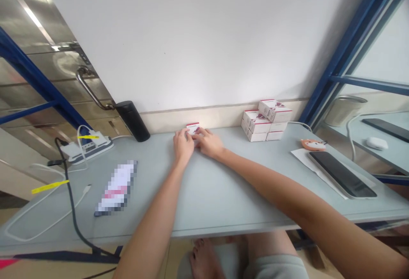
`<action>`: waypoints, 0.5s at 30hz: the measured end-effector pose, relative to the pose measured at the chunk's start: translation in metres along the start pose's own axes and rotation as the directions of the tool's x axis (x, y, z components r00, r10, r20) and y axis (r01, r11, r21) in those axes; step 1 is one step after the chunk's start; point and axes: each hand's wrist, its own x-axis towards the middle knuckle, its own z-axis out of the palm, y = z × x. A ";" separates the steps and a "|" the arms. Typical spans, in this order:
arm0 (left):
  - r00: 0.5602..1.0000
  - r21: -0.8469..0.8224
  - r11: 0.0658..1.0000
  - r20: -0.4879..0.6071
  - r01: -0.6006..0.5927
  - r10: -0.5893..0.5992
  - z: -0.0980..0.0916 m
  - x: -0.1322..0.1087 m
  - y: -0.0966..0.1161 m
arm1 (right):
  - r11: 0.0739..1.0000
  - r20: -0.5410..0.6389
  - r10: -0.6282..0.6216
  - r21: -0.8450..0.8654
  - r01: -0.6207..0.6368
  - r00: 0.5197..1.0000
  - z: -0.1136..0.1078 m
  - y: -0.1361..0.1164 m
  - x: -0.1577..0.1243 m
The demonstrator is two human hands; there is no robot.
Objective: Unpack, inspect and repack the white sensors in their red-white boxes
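Note:
A small white box with red markings [193, 128] stands near the back of the pale grey table [204, 198], partly hidden by my hands. My left hand [183, 145] presses against its left and front side. My right hand [207, 142] comes in from the right, with its fingers on the box's lower right side. The two hands touch each other around it, and the box seems held between them.
Several matching boxes [265, 121] are stacked to the right. Further right lie a phone [341, 174] on white paper and an orange fox-shaped case [313, 145]. On the left are a black flask [133, 121], a power strip [90, 147], cables and a blurred packet [116, 188].

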 end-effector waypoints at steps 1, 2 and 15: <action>1.000 -0.001 1.000 0.009 -0.001 0.001 0.000 0.001 -0.003 | 1.000 -0.010 0.015 0.004 -0.015 1.000 0.004 -0.005 0.004; 1.000 -0.002 1.000 0.019 -0.001 0.001 0.000 0.002 -0.005 | 1.000 -0.018 0.026 0.008 -0.026 0.999 0.007 -0.010 0.006; 0.990 0.110 0.992 0.135 -0.062 0.047 0.002 -0.007 0.002 | 0.992 -0.216 0.069 -0.088 -0.090 0.974 -0.042 0.066 -0.054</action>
